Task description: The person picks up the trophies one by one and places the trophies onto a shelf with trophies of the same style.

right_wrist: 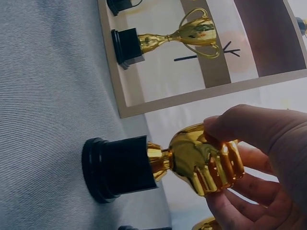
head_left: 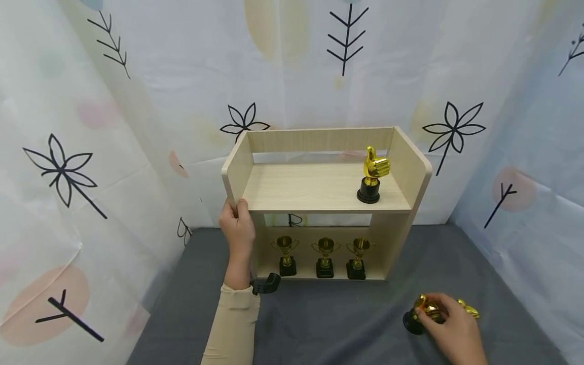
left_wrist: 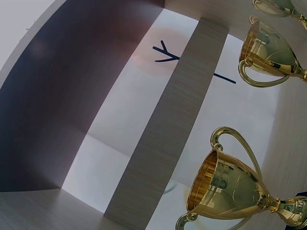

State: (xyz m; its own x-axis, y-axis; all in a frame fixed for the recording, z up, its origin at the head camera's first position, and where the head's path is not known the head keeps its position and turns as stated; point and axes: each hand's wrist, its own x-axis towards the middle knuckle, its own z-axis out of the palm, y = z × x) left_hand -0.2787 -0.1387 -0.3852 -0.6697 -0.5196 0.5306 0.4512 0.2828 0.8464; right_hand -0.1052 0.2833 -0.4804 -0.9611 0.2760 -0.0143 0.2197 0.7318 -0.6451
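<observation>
My left hand (head_left: 238, 233) grips the left side of a light wooden two-tier shelf (head_left: 319, 207) at the height of its upper board; the left wrist view shows the shelf's inside, not the hand. Near the table's right front, my right hand (head_left: 456, 327) pinches a gold thumbs-up trophy (right_wrist: 196, 155) by its golden fist, thumb on one side and fingers on the other. Its round black base (right_wrist: 120, 165) is down at the grey cloth. A similar thumbs-up trophy (head_left: 373, 172) stands on the upper tier at the right.
Three gold cup trophies (head_left: 325, 248) stand in a row on the lower tier. Another gold trophy (head_left: 470, 308) shows partly behind my right hand. Grey cloth (head_left: 319, 319) covers the table. A patterned white curtain (head_left: 292, 61) hangs behind and along both sides.
</observation>
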